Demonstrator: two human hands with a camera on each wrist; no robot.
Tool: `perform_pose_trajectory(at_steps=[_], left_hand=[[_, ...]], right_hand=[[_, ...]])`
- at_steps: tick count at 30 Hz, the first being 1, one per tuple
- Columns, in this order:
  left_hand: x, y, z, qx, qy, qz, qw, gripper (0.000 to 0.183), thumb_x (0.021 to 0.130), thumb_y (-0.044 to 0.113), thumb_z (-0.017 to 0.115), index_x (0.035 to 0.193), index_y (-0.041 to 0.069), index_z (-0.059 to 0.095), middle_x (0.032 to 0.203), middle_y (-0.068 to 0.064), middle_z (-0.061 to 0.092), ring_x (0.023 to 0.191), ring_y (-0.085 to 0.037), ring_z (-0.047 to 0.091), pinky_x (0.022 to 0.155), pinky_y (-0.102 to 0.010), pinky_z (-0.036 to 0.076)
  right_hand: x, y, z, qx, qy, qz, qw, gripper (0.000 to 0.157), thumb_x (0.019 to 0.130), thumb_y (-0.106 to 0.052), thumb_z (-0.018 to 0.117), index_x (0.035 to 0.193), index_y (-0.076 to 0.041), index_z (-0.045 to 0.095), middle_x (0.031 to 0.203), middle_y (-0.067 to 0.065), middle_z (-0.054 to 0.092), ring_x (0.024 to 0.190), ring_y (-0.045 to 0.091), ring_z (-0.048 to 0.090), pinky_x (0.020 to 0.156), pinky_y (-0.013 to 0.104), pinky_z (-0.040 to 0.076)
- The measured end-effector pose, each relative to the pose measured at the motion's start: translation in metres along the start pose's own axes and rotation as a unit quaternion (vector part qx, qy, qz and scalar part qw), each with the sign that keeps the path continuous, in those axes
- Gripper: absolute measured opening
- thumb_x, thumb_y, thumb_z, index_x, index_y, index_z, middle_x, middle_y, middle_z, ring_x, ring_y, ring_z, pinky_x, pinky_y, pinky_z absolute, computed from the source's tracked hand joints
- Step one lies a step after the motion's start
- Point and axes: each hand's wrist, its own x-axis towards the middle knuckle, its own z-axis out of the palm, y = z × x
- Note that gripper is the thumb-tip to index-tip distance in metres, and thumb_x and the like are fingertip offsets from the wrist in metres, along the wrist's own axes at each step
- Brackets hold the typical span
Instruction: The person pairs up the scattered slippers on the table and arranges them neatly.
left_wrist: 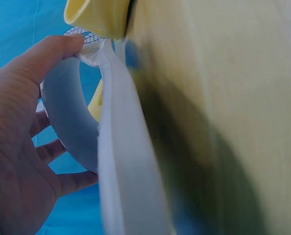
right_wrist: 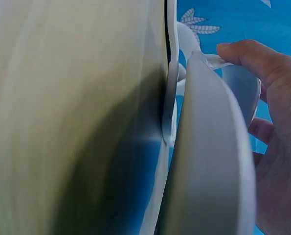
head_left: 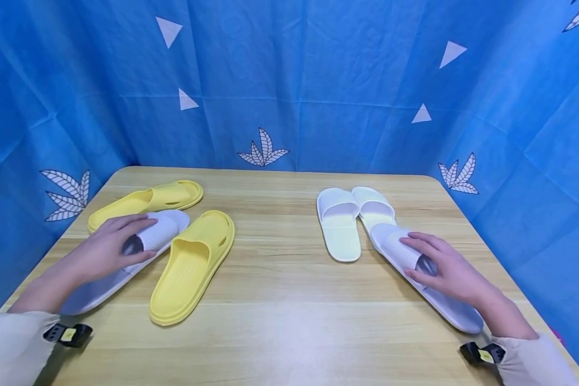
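Clamping left hand (head_left: 105, 247) fingers on left lavender slipper (head_left: 161, 234), right hand (head_left: 447, 267) fingers on right lavender slipper (head_left: 398, 249); probably starting pickup, next needing lifting clear.

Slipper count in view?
6. Left: left white slipper gripped by the left hand, between far yellow slipper and near yellow slipper. Right: left pale slipper, right pale slipper partly covered by right white slipper, which the right hand grips.
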Motion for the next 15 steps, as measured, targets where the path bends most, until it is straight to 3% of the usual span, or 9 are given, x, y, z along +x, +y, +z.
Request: perform_pose_trajectory(at_steps=[15], left_hand=[[0.000,0.011,-0.013,0.006,0.006,-0.001,1.0000,0.075,0.082,0.046,0.077,0.142,0.009,0.049,0.144,-0.026,0.039,0.128,-0.051,0.033,0.096,-0.071,0.031]], right_hand=[[0.008,-0.023,0.005,-0.001,-0.040,-0.026,0.999,0.062,0.086,-0.037,0.076,0.141,-0.028,0.051,0.143,0.006,0.046,0.129,0.033,0.043,0.097,0.058,0.042]])
